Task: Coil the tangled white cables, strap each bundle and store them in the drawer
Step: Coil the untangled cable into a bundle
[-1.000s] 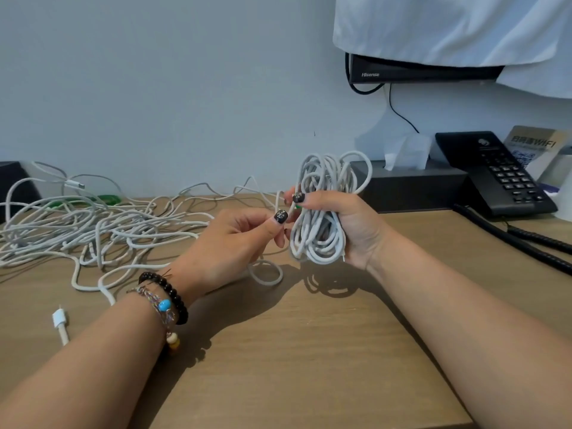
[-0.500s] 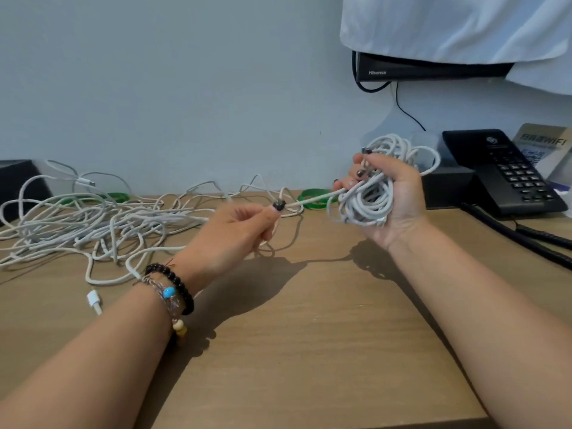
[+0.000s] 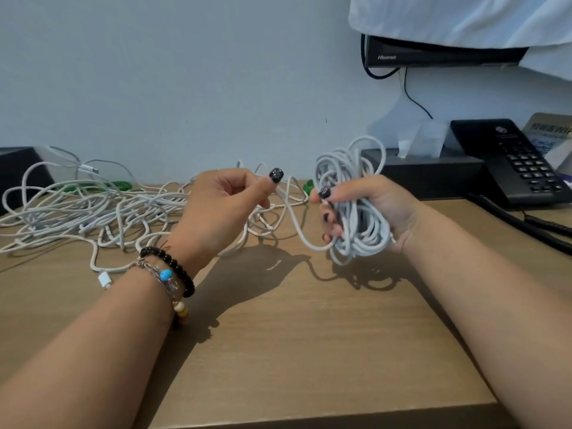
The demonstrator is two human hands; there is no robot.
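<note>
Fingers of left hand [image 3: 223, 209] curled, thumb pinching free run of white cable [image 3: 292, 218]; tangled pile [image 3: 93, 209] lying on desk [image 3: 309, 351] behind and left of that hand. Free run sagging rightward from pinch, long axis roughly level across the gap, entering bottom of coiled bundle [image 3: 356, 205]. Bundle gripped upright in right hand [image 3: 380, 212], fingers wrapped round its middle. Next loop judged to go rightward onto bundle; left hand nearer the slack. Strap and drawer not visible.
</note>
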